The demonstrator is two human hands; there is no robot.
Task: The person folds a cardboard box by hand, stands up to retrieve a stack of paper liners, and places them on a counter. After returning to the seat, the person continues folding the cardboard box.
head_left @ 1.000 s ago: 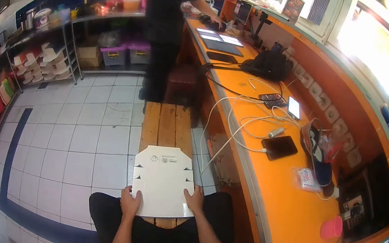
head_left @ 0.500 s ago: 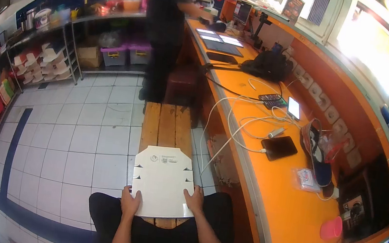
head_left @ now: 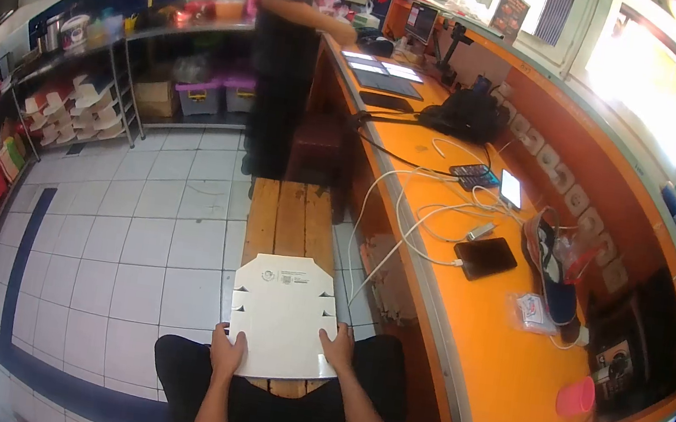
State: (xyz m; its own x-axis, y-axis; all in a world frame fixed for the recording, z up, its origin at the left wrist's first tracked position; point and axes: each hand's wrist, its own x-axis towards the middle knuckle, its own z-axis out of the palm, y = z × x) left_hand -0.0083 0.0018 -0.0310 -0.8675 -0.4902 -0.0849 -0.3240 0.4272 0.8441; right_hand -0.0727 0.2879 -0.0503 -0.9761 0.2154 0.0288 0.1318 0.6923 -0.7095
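A flat white cardboard box blank (head_left: pixel 285 324), with cut corners, small side slits and grey print near its far end, lies in front of me over the wooden bench (head_left: pixel 291 213). My left hand (head_left: pixel 226 350) grips its left edge, thumb on top. On the opposite edge my right hand (head_left: pixel 337 349) holds it the same way, thumb over the surface. The other fingers of both hands are mostly hidden under the board. Its near end sits between my thighs.
To my right runs an orange counter (head_left: pixel 461 313) with phones, white cables, a black bag (head_left: pixel 463 115) and a pink cup (head_left: pixel 575 398). Ahead, a person in dark clothes (head_left: pixel 282 67) stands beyond the bench. Folded paper trays (head_left: pixel 82 113) fill a shelf at left.
The person ahead has shifted slightly, their arm now bent across the body instead of reaching out over the counter. My hands and the box blank stay in place.
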